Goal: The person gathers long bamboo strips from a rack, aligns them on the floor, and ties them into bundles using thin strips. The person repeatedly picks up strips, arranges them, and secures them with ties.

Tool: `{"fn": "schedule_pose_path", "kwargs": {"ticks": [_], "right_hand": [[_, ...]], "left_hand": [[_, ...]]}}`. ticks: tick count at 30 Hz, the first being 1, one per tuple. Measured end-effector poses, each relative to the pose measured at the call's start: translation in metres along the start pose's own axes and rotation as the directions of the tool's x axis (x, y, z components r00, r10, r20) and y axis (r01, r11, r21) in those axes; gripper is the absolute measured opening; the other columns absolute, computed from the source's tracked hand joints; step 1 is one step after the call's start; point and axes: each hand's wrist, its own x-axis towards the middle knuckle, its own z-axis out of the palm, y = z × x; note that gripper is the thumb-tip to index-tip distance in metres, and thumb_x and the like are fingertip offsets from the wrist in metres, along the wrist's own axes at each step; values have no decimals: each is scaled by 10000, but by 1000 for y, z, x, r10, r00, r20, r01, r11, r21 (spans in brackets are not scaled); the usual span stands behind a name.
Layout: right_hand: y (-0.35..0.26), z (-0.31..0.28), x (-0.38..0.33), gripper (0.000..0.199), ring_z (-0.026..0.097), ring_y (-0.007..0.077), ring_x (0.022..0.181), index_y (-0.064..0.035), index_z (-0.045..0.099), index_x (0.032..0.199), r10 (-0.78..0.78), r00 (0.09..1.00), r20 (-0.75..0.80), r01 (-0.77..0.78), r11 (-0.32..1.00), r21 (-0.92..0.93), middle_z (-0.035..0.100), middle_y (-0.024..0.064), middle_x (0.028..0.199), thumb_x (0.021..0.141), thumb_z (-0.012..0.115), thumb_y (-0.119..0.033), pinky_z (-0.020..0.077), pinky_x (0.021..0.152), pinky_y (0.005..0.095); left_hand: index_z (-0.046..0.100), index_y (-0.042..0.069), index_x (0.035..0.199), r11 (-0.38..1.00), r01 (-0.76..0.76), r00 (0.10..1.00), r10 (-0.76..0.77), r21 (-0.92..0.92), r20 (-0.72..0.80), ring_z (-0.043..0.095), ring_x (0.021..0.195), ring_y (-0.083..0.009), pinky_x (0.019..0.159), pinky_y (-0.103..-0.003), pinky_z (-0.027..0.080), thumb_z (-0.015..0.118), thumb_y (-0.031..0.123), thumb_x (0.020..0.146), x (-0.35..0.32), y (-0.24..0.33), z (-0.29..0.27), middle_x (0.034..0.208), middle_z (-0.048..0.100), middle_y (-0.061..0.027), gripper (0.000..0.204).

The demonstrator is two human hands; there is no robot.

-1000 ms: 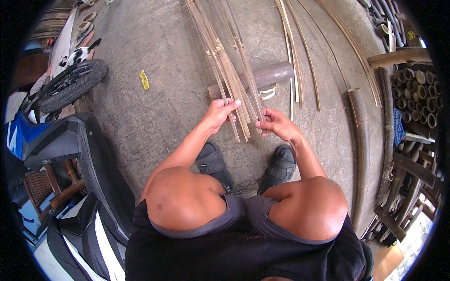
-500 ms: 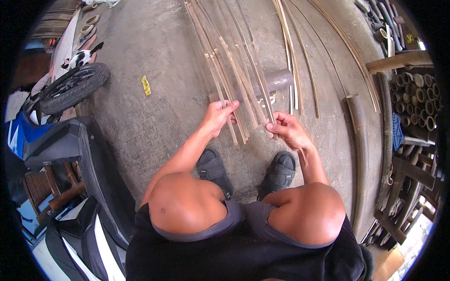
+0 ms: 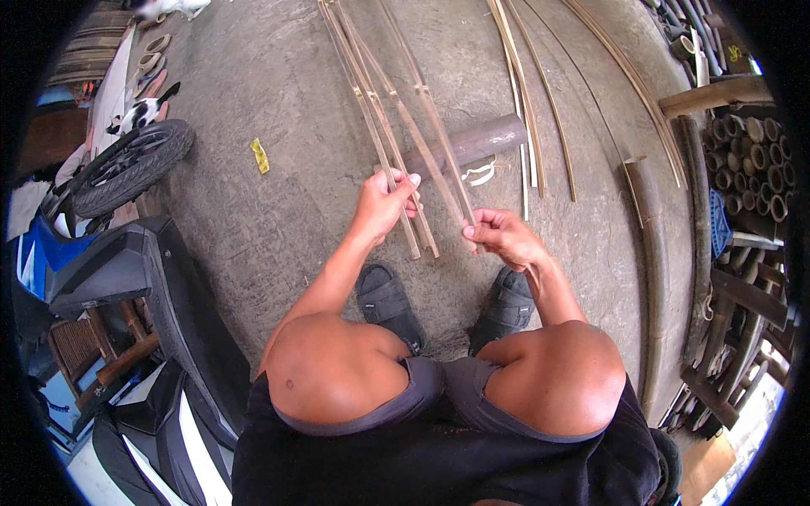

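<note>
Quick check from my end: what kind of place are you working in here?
Probably an open-air bamboo workshop or yard. Split bamboo strips lie on a bare concrete floor, cut bamboo poles are stacked at the right, and a motorbike wheel is parked at the left.

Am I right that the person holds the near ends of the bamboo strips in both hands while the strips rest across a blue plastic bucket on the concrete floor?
Not quite. The head view shows both the left hand and right hand on the bamboo strips, but the strips rest across a grey-brown cylindrical log lying on the concrete floor, not a blue plastic bucket.
</note>
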Motion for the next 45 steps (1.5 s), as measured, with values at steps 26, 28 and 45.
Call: {"fn": "schedule_pose_path", "kwargs": {"ticks": [26, 28, 45], "right_hand": [[-14, 25, 7, 347, 494, 71, 616, -61, 611, 964, -104, 990, -98, 74, 960, -269, 538, -23, 710, 873, 783, -348, 437, 536, 262], [-24, 20, 4, 351, 555, 99, 652, -28, 609, 1072, -466, 812, -352, 220, 802, -556, 601, 47, 730, 897, 752, -297, 470, 559, 290], [-125, -284, -124, 202, 689, 383, 875, -4, 663, 1050, -819, 465, -338, -79, 341, -937, 681, 237, 908, 982, 540, -150, 524, 781, 421]], "left_hand": [[631, 52, 1117, 913, 211, 958, -123, -348, 260, 660, 951, -189, 838, -383, 559, 701, 161, 935, 0, -19, 10, 1046, 675, -54, 223], [626, 50, 1113, 923, 198, 961, -117, -329, 252, 663, 968, -199, 837, -392, 560, 698, 184, 940, 3, -24, 11, 1057, 679, -67, 230], [606, 45, 1149, 929, 280, 943, -220, -242, 249, 666, 992, -216, 867, -406, 554, 666, 194, 964, 5, -27, 3, 1071, 688, -96, 244]]}}
